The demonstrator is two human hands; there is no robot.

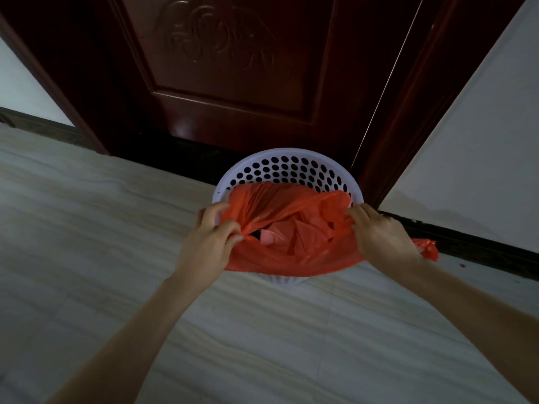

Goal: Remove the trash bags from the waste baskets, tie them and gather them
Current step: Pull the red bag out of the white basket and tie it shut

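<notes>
Both hands are on the bag. The left hand [210, 234] pinches a bunched fold of the orange trash bag [291, 228] at the bag's 9 o'clock edge, fingers curled tight on the plastic. The right hand [379, 231] clamps the opposite edge at 3 o'clock, knuckles up, the film gathered under the fingers. Between the 2 grips the bag's mouth gapes, and inside it sit crumpled pinkish scraps [271, 236] and something dark, too shadowed to name.

The bag sits in the white waste basket [287, 167], a round plastic one with rows of round holes through its wall. The far rim at 12 o'clock is bare; the near rim at 6 o'clock is covered by orange plastic draping over it. A loose tail of the bag [427, 248] pokes out past the right wrist, toward 3 o'clock.

The basket stands on the pale tiled floor [116, 228], right at the foot of a dark red wooden door [233, 68] with carved panelling. A white wall [481, 141] runs off at 2 o'clock.
</notes>
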